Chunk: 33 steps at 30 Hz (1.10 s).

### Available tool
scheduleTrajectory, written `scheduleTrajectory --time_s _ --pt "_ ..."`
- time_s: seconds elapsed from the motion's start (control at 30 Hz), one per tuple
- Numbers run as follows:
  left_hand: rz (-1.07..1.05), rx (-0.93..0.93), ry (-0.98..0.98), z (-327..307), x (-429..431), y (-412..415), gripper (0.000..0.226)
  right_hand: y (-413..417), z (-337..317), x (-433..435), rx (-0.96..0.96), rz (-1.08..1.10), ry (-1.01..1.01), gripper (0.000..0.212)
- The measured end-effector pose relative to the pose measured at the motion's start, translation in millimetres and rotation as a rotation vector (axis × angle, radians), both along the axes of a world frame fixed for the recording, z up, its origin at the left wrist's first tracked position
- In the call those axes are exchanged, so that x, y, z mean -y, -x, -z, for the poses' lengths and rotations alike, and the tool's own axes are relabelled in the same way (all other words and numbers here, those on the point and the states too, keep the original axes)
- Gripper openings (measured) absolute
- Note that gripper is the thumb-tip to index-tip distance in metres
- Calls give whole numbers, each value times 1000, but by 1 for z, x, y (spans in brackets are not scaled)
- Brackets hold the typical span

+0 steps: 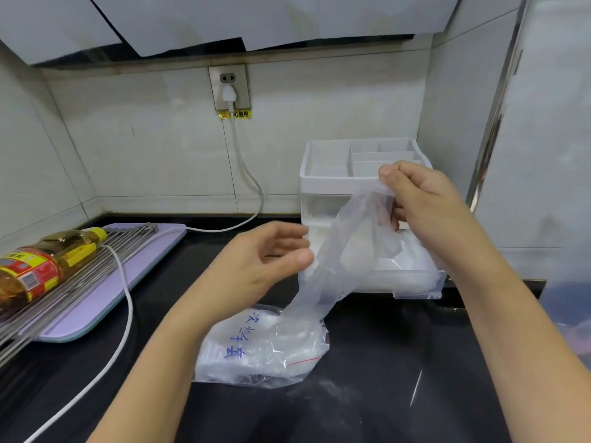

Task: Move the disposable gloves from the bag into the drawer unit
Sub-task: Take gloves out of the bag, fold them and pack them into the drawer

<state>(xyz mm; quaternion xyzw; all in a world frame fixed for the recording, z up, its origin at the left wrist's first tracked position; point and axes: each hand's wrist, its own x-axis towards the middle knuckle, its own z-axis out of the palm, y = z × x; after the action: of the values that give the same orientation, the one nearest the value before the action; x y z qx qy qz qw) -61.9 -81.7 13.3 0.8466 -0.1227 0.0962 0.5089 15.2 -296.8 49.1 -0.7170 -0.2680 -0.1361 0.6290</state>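
Note:
A clear zip bag (256, 350) with blue writing lies on the black counter, stuffed with thin plastic gloves. One transparent disposable glove (335, 260) stretches up out of the bag's mouth. My right hand (425, 203) pinches the glove's upper end in front of the white drawer unit (323, 174). My left hand (262, 260) pinches the glove lower down between thumb and fingers. The unit's bottom drawer (412, 282) is pulled out and holds crumpled clear gloves.
A purple cutting board (105, 295) with a metal rack and a lying oil bottle (41, 266) sits at the left. A white power cord (128, 314) runs from the wall socket (229, 87) across the counter. A tiled wall corner stands close on the right.

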Motion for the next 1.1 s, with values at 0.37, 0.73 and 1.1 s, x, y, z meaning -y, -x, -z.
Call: scheduleTrajectory --time_s 0.37,0.73,1.1 --pt "-314 260 -98 -3 62 -36 20 0 -10 21 -79 -18 -53 34" --pt "-128 166 -184 -25 67 -88 32 -20 -5 51 -141 92 248 82" --pt "-44 -50 -530 -47 57 -134 23 -62 33 43 -124 331 251 16"
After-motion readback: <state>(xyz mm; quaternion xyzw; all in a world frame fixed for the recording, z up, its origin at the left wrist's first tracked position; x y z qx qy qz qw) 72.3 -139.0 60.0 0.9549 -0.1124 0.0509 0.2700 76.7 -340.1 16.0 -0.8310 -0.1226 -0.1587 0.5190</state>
